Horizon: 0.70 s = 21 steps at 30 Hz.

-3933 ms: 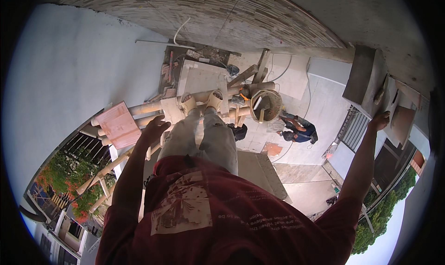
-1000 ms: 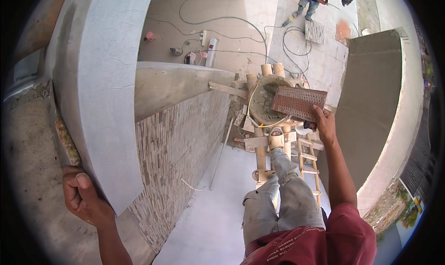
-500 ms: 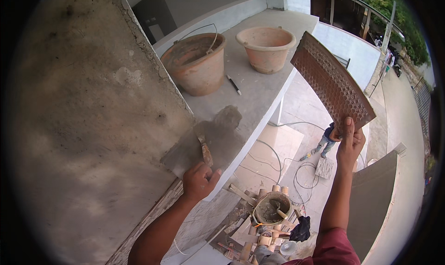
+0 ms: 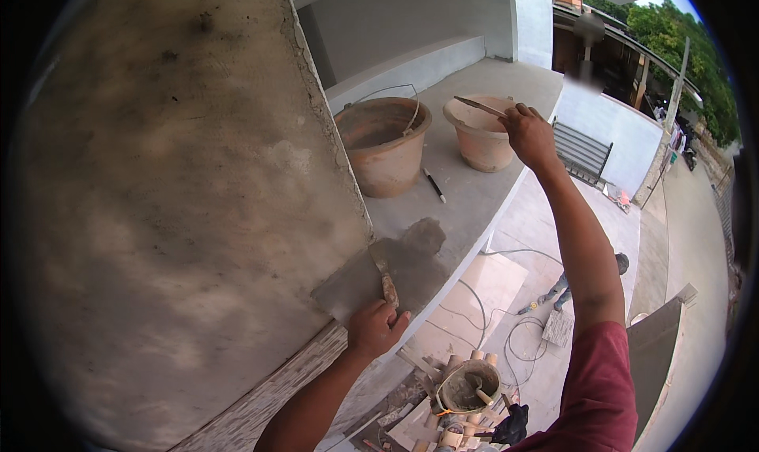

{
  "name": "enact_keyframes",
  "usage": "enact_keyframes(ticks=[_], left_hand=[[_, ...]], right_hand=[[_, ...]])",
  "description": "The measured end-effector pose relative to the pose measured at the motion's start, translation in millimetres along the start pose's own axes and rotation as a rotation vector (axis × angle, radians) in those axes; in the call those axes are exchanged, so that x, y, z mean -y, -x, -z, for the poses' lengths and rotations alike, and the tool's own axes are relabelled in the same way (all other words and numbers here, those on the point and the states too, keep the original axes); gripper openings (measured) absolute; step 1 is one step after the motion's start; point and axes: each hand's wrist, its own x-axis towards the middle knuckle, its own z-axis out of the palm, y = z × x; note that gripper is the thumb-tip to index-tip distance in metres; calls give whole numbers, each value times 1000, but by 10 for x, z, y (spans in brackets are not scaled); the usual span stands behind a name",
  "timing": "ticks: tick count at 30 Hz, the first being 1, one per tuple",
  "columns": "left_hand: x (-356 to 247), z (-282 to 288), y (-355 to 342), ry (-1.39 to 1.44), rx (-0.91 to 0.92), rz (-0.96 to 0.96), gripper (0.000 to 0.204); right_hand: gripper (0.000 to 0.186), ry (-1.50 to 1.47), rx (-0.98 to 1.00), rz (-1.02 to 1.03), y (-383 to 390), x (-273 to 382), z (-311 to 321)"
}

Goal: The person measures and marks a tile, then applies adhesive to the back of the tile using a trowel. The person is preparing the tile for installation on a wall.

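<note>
My left hand is closed at the handle end of a putty knife, its thumb sticking out to the right. The blade points away from me, over a dark patch of wet mortar on the grey ledge. My right arm reaches far forward. Its hand pinches a thin brown sheet, seen almost edge-on above the smaller clay-coloured tub. A larger tub with a wire handle stands left of it. Between the tubs and the mortar lies a black marker-like stick.
A rough plastered wall rises on my left. The ledge's white edge drops to a lower floor, where a person bends among hoses. Below me, a bucket of mortar with a trowel stands on round poles, beside a black bag.
My right hand has swung forward and left over the smaller tub, and the brown sheet has turned from face-on to edge-on. My left hand keeps its place by the putty knife; the view has shifted.
</note>
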Motion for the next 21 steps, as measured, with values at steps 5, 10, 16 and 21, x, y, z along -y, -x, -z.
enact_keyframes(ticks=[5,10,16,21], left_hand=[[-14,22,-6,14,0,-5,35],[-24,9,-6,27,-13,-8,35],[-25,17,-24,-19,23,-30,36],[-57,22,-49,40,25,21,35]], right_hand=[[20,-24,-160,-50,-40,205,-132],[16,-173,-309,55,-128,509,-25],[20,-234,-166,257,-507,972,-174],[26,-129,179,299,-704,1347,-609]])
